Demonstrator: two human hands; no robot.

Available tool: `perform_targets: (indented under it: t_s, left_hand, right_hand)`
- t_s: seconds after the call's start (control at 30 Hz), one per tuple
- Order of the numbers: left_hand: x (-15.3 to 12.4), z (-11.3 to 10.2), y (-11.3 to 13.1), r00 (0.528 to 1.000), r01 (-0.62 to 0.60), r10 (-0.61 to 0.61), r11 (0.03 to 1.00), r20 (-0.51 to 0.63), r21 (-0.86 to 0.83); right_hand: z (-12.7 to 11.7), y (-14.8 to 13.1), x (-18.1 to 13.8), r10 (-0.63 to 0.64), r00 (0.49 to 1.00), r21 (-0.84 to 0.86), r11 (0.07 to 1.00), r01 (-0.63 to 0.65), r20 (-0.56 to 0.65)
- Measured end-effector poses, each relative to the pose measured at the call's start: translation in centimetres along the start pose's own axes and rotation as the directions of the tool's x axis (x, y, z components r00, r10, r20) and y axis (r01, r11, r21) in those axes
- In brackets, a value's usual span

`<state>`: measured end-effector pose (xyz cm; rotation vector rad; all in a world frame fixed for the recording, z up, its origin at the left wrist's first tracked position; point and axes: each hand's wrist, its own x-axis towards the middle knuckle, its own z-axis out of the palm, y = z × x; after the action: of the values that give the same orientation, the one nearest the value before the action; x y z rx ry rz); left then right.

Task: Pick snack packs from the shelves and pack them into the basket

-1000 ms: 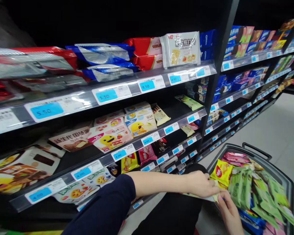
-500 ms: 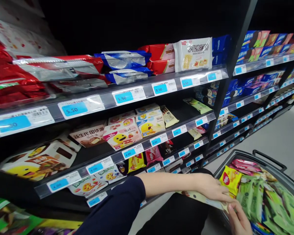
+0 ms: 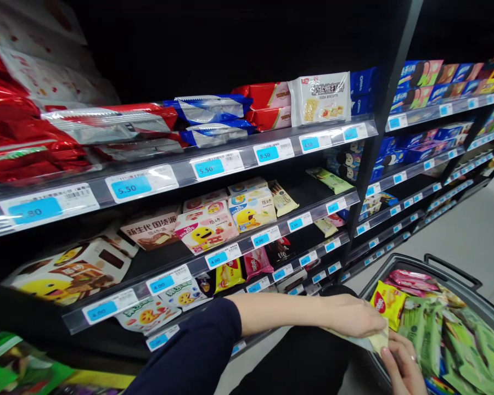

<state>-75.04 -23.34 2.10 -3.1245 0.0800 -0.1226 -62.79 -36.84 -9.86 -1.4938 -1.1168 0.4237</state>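
Observation:
My left hand (image 3: 349, 315) reaches across from a dark blue sleeve to the near rim of a grey basket (image 3: 453, 266) at the lower right. Its fingers are closed over a flat pale packet (image 3: 376, 342). My right hand (image 3: 403, 365) comes up from below and pinches the same packet's right end. Just beyond the hands lies a yellow snack bag (image 3: 387, 302), with several green packets (image 3: 440, 329) and pink packets (image 3: 407, 278) filling the basket.
Black store shelves (image 3: 230, 252) with blue price tags run along the left, stocked with biscuit and snack packs. A soda biscuit bag (image 3: 325, 99) stands on the upper shelf. More shelves (image 3: 432, 109) stretch away at the right, beside a grey floor (image 3: 469, 230).
The view has swung slightly left and down. Both hands have stayed at the basket's rim on the pale packet, the right hand shifting a little closer to the left.

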Motion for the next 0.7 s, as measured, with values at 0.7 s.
perform_targets:
  t_s: [0.7]
  left_hand:
    - [-1.2,-0.7,3.1,0.927,0.364,-0.366,0.931,-0.079,-0.036]
  right_hand:
    - [0.5,-1.0,0.0,0.161,0.987,0.219,0.963,-0.159,0.009]
